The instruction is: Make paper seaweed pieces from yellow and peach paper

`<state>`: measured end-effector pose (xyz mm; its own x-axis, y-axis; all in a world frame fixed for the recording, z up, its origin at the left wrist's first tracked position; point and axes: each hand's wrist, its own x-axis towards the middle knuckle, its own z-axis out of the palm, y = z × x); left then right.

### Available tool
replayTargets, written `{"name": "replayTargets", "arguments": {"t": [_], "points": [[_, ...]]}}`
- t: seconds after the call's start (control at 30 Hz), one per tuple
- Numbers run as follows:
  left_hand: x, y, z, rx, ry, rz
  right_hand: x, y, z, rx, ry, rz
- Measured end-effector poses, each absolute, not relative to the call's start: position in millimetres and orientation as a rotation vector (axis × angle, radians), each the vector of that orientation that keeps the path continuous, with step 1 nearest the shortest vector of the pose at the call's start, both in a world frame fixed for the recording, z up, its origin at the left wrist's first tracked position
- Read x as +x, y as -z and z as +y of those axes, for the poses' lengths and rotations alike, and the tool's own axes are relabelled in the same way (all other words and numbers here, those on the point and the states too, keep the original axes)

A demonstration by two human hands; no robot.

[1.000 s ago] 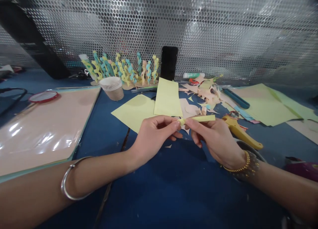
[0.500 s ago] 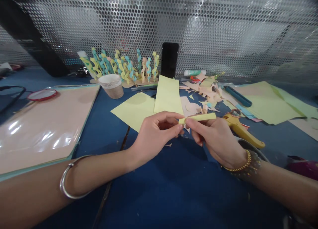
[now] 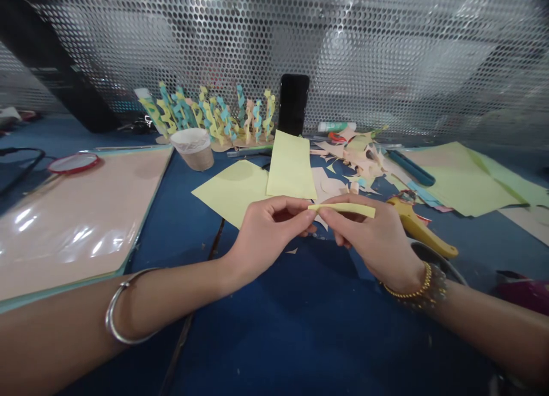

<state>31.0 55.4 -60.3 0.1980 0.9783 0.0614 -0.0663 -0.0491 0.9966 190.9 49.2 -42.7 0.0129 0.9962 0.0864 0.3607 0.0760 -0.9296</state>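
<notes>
A narrow yellow paper strip [image 3: 351,209] is pinched between both hands near the middle of the view. My left hand [image 3: 270,230] grips its left end between thumb and index finger. Close beside it, my right hand [image 3: 373,236] pinches the strip a little further right, and the free end extends over the right fingers. Behind the hands lie an upright-oriented yellow sheet [image 3: 291,164] and another yellow sheet [image 3: 235,187] partly under it. White and pink paper scraps [image 3: 328,184] lie just beyond the fingertips.
Twisted paper decorations [image 3: 223,118] stand behind a paper cup [image 3: 193,150]. A phone [image 3: 294,104] leans on the perforated metal screen. Yellow-handled pliers [image 3: 422,230] and a blue cutter [image 3: 410,167] lie right. A plastic-covered pink stack [image 3: 86,218] with a red-rimmed disc [image 3: 74,163] lies left.
The strip now lies flatter and straighter across the fingertips. My right hand has shifted slightly, with its index finger now behind the strip.
</notes>
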Motion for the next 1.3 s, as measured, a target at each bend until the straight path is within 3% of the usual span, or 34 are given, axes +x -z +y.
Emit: {"name": "replayTargets", "arguments": {"t": [0.17,0.33,0.57,1.3], "points": [[31.7,58.8,57.6,1.269,-1.116,1.081,191.3,48.1,50.8,-1.396,-0.925,-1.445],[31.4,63.5,62.7,1.113,-1.183,1.008,198.2,49.3,63.2,-1.107,-1.205,-1.073],[32.2,60.3,59.0,1.17,-1.104,0.949,198.2,50.6,65.6,-1.18,-1.467,-1.107],[31.6,55.9,56.2,1.335,-1.178,1.067,196.0,53.9,59.6,-1.166,-1.476,-1.238]]}}
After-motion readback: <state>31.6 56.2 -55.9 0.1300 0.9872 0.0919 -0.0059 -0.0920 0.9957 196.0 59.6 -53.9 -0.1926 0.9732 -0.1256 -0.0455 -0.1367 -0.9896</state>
